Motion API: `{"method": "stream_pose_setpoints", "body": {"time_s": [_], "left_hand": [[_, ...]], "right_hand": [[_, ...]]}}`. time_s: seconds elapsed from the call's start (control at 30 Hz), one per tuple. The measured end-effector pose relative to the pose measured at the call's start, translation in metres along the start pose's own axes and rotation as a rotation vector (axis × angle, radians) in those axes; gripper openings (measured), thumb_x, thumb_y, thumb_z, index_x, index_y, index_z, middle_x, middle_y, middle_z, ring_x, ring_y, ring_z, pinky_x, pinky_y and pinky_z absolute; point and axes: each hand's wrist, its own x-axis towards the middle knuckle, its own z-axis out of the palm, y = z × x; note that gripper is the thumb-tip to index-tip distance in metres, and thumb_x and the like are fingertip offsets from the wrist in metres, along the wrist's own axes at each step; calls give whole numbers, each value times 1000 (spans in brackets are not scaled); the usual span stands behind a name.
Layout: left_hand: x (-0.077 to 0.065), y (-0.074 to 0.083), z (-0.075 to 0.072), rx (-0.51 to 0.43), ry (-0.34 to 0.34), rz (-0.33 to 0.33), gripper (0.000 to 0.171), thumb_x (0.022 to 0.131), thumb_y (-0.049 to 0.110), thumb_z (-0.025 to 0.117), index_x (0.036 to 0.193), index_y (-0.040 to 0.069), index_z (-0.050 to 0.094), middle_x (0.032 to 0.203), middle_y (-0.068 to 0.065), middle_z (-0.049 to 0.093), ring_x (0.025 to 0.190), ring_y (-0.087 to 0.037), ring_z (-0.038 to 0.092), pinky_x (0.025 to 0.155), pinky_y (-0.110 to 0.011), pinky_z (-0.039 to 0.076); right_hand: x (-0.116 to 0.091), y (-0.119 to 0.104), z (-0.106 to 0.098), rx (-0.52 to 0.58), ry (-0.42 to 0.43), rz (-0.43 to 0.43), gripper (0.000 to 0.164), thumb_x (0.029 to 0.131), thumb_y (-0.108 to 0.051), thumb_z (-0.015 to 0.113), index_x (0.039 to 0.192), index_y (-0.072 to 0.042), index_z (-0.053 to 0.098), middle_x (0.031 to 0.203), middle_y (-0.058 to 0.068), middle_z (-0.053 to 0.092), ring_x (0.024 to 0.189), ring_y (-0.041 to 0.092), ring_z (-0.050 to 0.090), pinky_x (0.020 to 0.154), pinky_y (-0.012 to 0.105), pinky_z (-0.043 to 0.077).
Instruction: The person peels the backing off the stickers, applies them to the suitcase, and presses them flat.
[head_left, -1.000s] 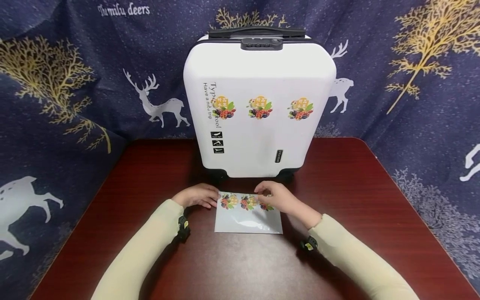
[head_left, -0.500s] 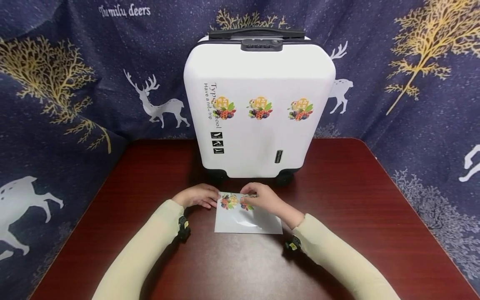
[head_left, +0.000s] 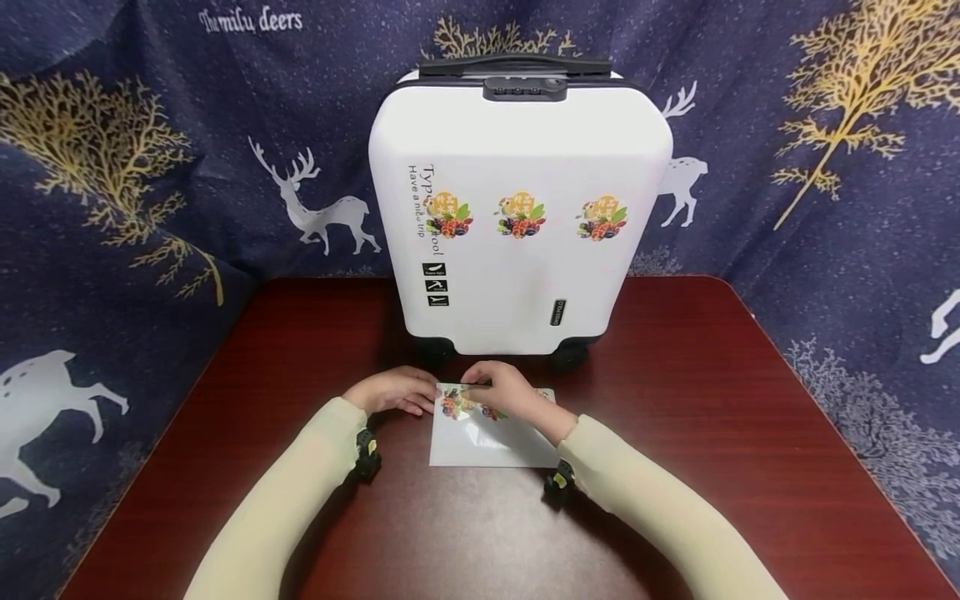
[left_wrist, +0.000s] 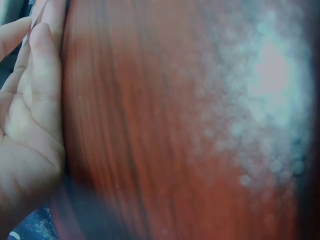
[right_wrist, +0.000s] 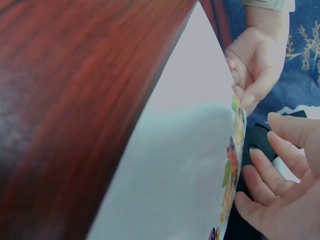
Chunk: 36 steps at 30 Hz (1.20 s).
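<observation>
A white sheet of fruit stickers (head_left: 468, 442) lies on the table in front of a suitcase. My left hand (head_left: 397, 392) rests at its upper left corner; in the right wrist view the left hand's (right_wrist: 260, 62) thumb and fingertips meet at the sheet's edge and appear to pinch it. My right hand (head_left: 504, 393) hovers over the sticker row, thumb and forefinger apart. Its curved fingers, seen in the right wrist view, show nothing between them, beside the sheet's (right_wrist: 170, 155) stickered edge. The right hand covers part of the row. The white suitcase (head_left: 517, 283) bears three matching fruit stickers.
The suitcase stands upright on the dark red wooden table (head_left: 315, 333), close to a blue cloth (head_left: 315, 75) printed with deer and gold trees. Black wheels (head_left: 570, 357) show at its base.
My right hand has moved left along the sticker row, uncovering stickers at the right end and covering those nearer the left. The left hand, the sheet and the suitcase have stayed put.
</observation>
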Motion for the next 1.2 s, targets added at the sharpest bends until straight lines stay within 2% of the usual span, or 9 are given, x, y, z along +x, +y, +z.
{"method": "stream_pose_setpoints", "body": {"time_s": [0.4,0.67,1.03,1.2], "left_hand": [[1,-2,-1,-19,-21,9,32,97,13,59,122,-7,60,91,7,73,84,-5,71,73,-18,56],[2,-2,-1,-26,-18,3,31,97,12,59,122,-7,59,90,8,73,83,-5,71,72,-18,56],[1,-5,-2,-11,-21,34,33,100,14,55,124,-8,60,92,6,72,84,-6,70,73,-19,56],[1,-5,-3,-15,-18,35,27,101,16,50,117,-2,63,92,3,69,83,-6,70,73,-19,56]], "right_hand": [[17,-2,7,-26,-93,-6,23,97,-16,70,117,-6,69,125,16,71,121,31,65,105,44,52],[23,1,10,-44,-100,-15,17,96,-12,70,111,-4,67,117,17,71,112,30,66,99,42,54],[23,-3,13,-36,-87,-14,13,94,-6,70,106,-5,71,106,13,71,99,21,65,89,33,53],[24,-4,15,-40,-81,-22,14,93,-6,70,108,-6,72,104,11,70,98,20,64,90,34,53]]}}
